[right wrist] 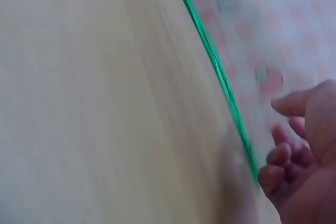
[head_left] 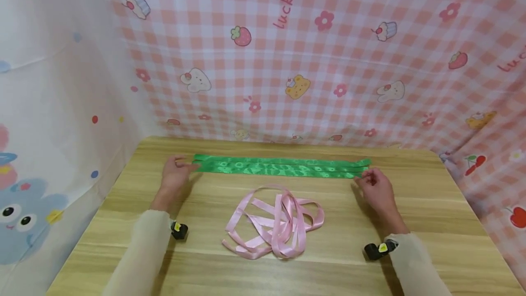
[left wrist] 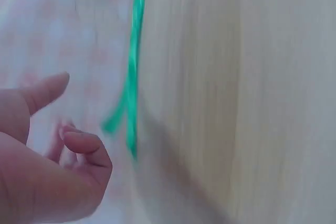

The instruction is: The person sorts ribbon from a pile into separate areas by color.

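1. As far as we can judge, the green ribbon (head_left: 271, 168) is already laid out in straight lengths, while the pink ribbon (head_left: 276, 229) is not straightened: it sits in loose, overlapping loops at the lower centre of the frame.
2. We see the green ribbon across the middle of the frame, along the far part of the counter (head_left: 337, 264).
3. It looks glossy and satiny, with pale glints and lengthwise edges showing more than one layer; its ends fork slightly apart. We cannot tell whether it is one folded piece or several.
4. Of our two hands, the left hand (head_left: 176, 175) is beside the ribbon's left end, one digit stretched out, the others loosely bent, gripping nothing.
5. Our right hand (head_left: 376, 188) is at the right end, loosely curled, with nothing in its grasp; we cannot tell whether its fingertips touch the ribbon.
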Motion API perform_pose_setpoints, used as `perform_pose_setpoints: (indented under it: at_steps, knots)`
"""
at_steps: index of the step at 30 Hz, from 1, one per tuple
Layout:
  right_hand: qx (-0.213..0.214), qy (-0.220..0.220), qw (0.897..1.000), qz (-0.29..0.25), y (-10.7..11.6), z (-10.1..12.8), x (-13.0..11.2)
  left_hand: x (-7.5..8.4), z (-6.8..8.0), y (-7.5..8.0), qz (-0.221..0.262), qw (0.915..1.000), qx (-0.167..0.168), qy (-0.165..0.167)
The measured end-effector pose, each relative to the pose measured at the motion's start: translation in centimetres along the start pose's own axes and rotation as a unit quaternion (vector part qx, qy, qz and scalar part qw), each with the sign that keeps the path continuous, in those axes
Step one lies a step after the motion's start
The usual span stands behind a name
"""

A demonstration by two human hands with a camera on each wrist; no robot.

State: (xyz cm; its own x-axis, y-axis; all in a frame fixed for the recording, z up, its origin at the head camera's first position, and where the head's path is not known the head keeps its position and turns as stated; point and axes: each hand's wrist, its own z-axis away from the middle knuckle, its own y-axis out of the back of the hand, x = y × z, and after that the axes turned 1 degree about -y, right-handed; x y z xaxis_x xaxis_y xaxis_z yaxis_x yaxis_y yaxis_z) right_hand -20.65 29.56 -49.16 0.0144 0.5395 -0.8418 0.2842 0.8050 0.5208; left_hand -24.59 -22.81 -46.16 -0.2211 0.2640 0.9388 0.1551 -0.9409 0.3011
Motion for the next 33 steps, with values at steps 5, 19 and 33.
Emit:
perform_pose_setpoints:
  at_steps: [5,19,33]
  knots:
    - [-0.127,0.088,0.988,-0.017,-3.7,1.2,-3.5,1.4,2.1,-4.6,-0.072,0.9899,-0.102,-0.069]
    - [-0.295,0.094,0.950,-0.030,-11.0,4.5,-7.8,1.5,5.9,-12.4,-0.080,0.9699,-0.220,-0.067]
    - [-0.308,0.071,0.946,-0.077,-9.4,9.0,-7.6,1.1,9.2,-11.9,-0.018,0.9349,-0.351,-0.053]
